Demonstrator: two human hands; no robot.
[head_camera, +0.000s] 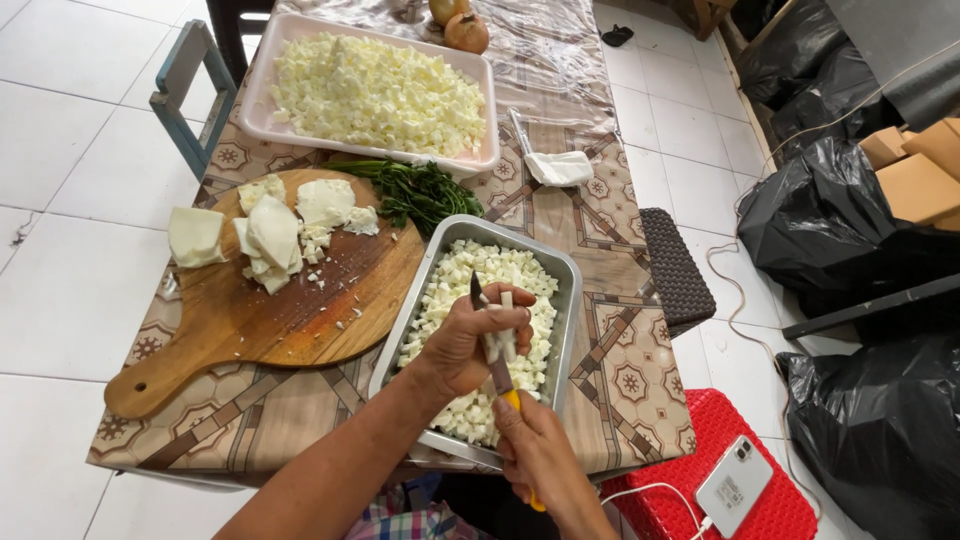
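Directly over metal tray (570, 300): left hand (470, 345) holds cheese strips (500, 335), right hand (535, 450) knife (490, 345).

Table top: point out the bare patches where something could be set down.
Free: the near left corner of the table below the wooden board; the right strip between the metal tray and the table edge; and around the white cloth. Crowded: the middle, where board, greens, pink tray and metal tray sit close.

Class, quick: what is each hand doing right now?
Left hand: closed on white cheese strips.
Right hand: closed on yellow-handled knife.
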